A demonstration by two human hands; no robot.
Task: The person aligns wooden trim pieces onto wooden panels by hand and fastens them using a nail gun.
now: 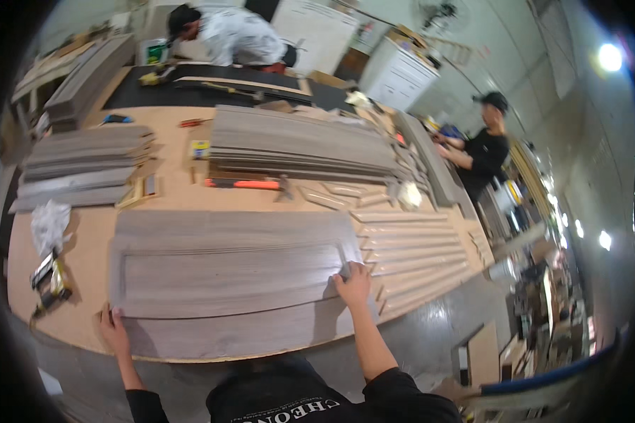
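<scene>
A grey wood-grain panel [226, 275] with a recessed, framed middle lies flat on the table in front of me. At its lower left corner my left hand [113, 330] rests, fingers apart, thumb by the edge. My right hand [354, 284] is at the panel's right end, its fingers closed on a small dark grey piece [344, 269] beside the inner frame; most of that piece is hidden. Right of the panel lie several tan moulding strips [416, 243] with angled ends, side by side. A hammer [250, 184] with an orange handle lies beyond the panel.
Stacked grey boards [303, 141] stand beyond the hammer, with more boards [81, 166] at the left. A power tool [51, 285] and crumpled white plastic [50, 227] lie near the table's left edge. One person [233, 39] bends over the far end; another [488, 148] stands at the right.
</scene>
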